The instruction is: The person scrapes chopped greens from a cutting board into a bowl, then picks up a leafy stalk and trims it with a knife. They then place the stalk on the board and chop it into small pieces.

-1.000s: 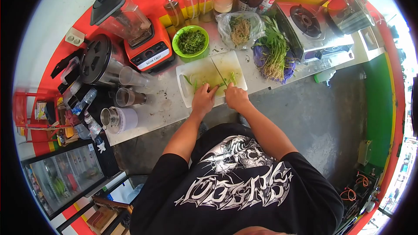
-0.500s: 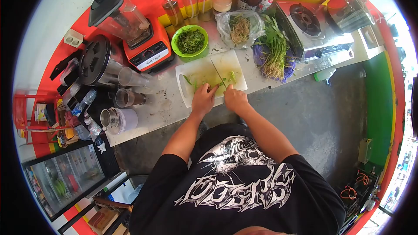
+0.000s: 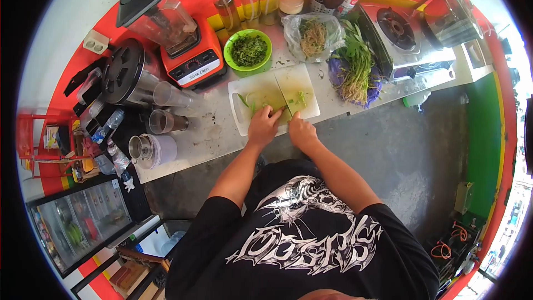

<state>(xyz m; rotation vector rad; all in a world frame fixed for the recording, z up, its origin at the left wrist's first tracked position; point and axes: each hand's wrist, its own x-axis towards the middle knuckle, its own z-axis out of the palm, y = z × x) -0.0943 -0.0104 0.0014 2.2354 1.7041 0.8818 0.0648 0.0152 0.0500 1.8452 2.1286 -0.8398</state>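
Note:
On the white cutting board (image 3: 258,86), my left hand (image 3: 262,128) presses down with bent fingers on green stems that are mostly hidden beneath the fingertips. My right hand (image 3: 303,133) grips the handle of a knife (image 3: 282,89), whose blade points away from me across the board beside my left fingertips. Chopped green bits (image 3: 300,99) lie to the right of the blade. A loose green stalk (image 3: 243,100) rests near the board's left side. Beyond the board stands a bright green bowl (image 3: 248,68) filled with chopped greens.
Left of the bowl is a red blender (image 3: 191,69), with clear cups (image 3: 165,93) nearer me. Pump bottles (image 3: 226,8) line the wall. To the right lie a plastic bag of roots (image 3: 313,39), a bunch of leafy greens (image 3: 355,72) and a gas stove (image 3: 413,50).
My right hand has drawn slightly toward me with the knife. The left hand stays at nearly the same place on the board. The whole view has shifted a little.

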